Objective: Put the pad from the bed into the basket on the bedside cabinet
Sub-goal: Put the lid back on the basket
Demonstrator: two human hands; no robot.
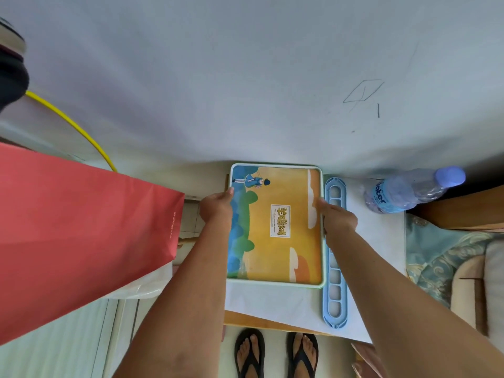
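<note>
Orange pad (275, 227) seemingly inside one basket (324, 271), two hands.

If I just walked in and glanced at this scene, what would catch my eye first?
Most likely the bright orange and blue illustrated pad in the middle, lying inside a pale green basket on the bedside cabinet, with the left hand and right hand at its two sides. Next comes the big red paper bag filling the left, then the water bottle lying on its side at the right.
</note>
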